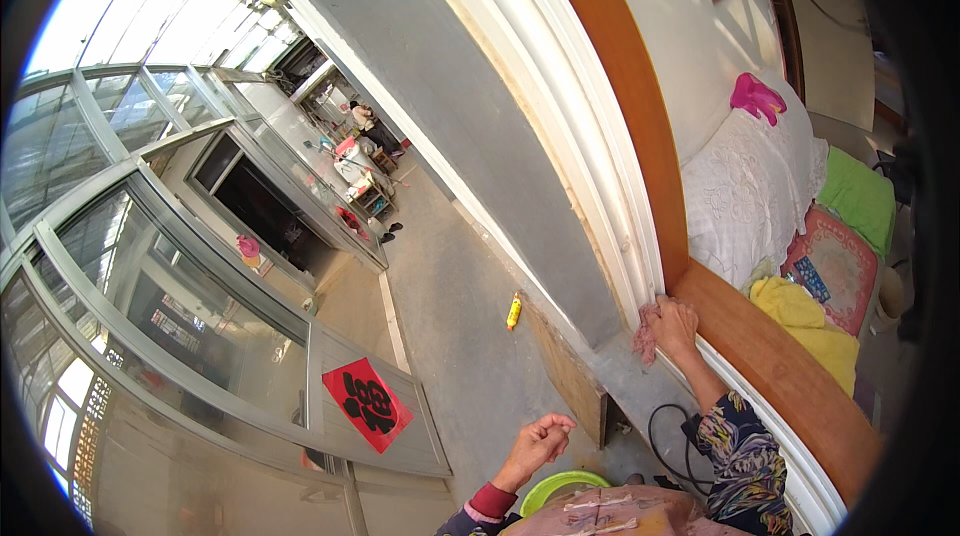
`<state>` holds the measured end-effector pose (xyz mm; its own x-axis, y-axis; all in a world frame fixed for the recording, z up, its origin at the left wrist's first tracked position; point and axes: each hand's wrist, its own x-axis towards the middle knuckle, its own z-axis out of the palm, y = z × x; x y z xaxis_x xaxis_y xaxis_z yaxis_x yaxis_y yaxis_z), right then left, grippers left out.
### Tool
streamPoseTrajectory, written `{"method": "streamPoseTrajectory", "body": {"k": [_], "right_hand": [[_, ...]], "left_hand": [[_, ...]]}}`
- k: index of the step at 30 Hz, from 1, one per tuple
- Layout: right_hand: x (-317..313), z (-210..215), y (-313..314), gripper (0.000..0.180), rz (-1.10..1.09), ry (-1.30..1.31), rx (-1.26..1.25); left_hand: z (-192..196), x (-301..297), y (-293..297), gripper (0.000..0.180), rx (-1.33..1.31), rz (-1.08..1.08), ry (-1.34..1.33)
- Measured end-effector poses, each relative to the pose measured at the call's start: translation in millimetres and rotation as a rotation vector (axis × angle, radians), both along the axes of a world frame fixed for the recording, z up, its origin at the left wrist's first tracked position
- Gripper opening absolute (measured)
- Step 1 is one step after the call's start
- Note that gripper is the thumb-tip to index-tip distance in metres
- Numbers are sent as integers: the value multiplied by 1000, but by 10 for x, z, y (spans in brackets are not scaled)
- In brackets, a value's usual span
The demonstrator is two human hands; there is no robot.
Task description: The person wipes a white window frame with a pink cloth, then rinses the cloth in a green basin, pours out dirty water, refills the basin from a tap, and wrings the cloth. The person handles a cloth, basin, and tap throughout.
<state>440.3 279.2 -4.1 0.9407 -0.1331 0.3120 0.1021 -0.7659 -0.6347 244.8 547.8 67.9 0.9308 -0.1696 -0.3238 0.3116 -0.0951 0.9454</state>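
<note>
My right hand (676,324) presses a pinkish rag (645,342) into the lower corner of the white window frame (610,196), where the upright meets the bottom track. The fingers are closed round the rag, and part of it hangs below them. My left hand (541,444) is held in the air in front of me, its fingers curled in with nothing visible in them. Just below it, a bright green basin (565,484) shows only its rim; my pink apron (610,514) covers the rest.
Wooden trim (770,401) borders the window's inner side, with a white cloth cover (745,191) and a yellow towel (800,321) beyond it. A black cable (655,431) loops below the sill. A yellow bottle (514,311) lies on the concrete floor. Glass-paned doors (190,286) stand left; another person (362,118) is far off.
</note>
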Motion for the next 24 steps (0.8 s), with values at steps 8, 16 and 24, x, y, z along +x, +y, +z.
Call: {"method": "streamPoseTrajectory", "body": {"k": [8,16,24], "right_hand": [[-27,-43,144,20,-176,-361,226],[113,776,197,21,-152,-717,258],[257,2431,244,32,-55,-928,421]], "left_hand": [[-261,155,6,23,-81,-15,-222],[-178,326,19,15,-35,-45,-404],[-9,836,126,18,19,-54,-534]]}}
